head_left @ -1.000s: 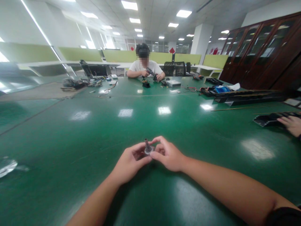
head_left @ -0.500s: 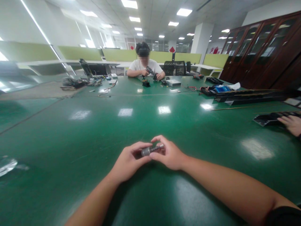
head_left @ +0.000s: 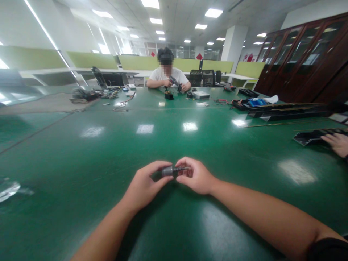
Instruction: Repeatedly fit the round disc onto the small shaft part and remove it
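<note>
A small grey metal cylinder (head_left: 167, 171) with a thin dark shaft (head_left: 182, 169) lies level just above the green table (head_left: 114, 152). My left hand (head_left: 148, 183) grips the cylinder between thumb and fingers, at its left end. My right hand (head_left: 196, 176) curls around the shaft from the right; its thumb and forefinger stand a little apart, and its other fingers sit against the shaft's far end, partly hidden.
Across the table a person (head_left: 167, 74) holds a power drill (head_left: 174, 81). Another person's hand (head_left: 338, 143) rests on a black channel profile (head_left: 308, 137) at right. Clear plastic (head_left: 9, 190) lies at left; electronic parts (head_left: 108, 93) stand farther back.
The cylinder has shifted slightly left and become more level. My right thumb and forefinger have come away from the cylinder, and a gap now shows between my two hands.
</note>
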Available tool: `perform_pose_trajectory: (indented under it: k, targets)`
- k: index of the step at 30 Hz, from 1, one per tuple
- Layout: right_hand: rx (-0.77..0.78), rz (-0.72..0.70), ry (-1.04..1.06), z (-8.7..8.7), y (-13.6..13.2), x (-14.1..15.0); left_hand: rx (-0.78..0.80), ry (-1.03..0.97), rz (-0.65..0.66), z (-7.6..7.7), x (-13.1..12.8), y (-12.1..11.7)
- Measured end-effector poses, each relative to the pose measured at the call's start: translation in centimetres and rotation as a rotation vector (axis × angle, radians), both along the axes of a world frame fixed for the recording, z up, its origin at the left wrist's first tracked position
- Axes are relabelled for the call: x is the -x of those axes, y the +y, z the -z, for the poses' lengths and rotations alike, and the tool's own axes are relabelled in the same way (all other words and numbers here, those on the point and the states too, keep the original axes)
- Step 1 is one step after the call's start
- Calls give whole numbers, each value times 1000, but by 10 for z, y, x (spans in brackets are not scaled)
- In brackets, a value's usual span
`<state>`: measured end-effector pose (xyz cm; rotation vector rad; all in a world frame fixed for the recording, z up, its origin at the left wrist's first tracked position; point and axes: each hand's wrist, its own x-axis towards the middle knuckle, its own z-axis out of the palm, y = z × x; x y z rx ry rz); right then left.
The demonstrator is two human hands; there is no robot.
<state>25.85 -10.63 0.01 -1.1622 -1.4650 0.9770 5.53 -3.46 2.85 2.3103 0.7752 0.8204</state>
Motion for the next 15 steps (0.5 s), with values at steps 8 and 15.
perform_pose_trajectory:
  k: [8, 15]
  targets:
    - [-4, 4, 28, -3, 1, 1, -52, 55, 59, 0, -3, -3]
    - [31, 53, 6, 2, 5, -1, -82, 59, 26, 1, -5, -5]
